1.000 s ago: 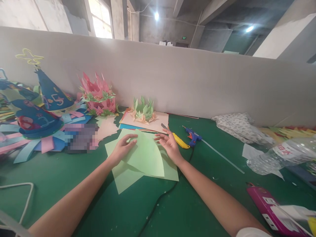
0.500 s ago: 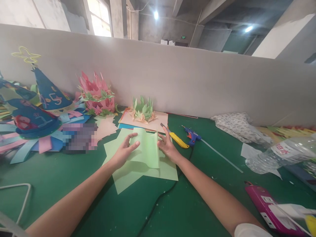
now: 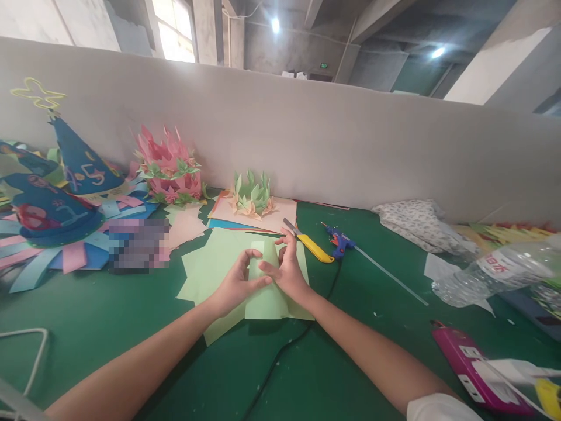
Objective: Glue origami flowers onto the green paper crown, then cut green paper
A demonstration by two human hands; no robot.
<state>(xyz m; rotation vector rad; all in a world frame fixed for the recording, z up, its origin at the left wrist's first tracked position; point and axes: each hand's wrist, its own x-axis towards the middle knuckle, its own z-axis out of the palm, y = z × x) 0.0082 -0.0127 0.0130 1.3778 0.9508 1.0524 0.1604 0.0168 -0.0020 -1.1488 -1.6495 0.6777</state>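
A sheet of light green paper (image 3: 263, 303) is curled between my two hands, above more green paper on the table. My left hand (image 3: 243, 279) grips its left side, thumb across the front. On the other side my right hand (image 3: 288, 270) holds the paper, its thumb over the front face and its fingers partly behind. Loose green paper sheets (image 3: 205, 263) lie under and left of my hands. Just right of my right hand are a yellow utility knife (image 3: 316, 248) with its blade out and a blue glue gun (image 3: 339, 241) with a long glue stick.
A green paper crown (image 3: 253, 196) sits on stacked coloured sheets behind. Pink paper crowns (image 3: 173, 169) and blue cone hats (image 3: 83, 155) stand left. To the right lie a plastic bottle (image 3: 491, 275) and a magenta power strip (image 3: 475, 371). A black cord (image 3: 280, 359) crosses the green table.
My hands have come closer together and slightly nearer to me. The green sheet, earlier spread wider with a folded right edge, is now curled narrower, with both thumbs over its front.
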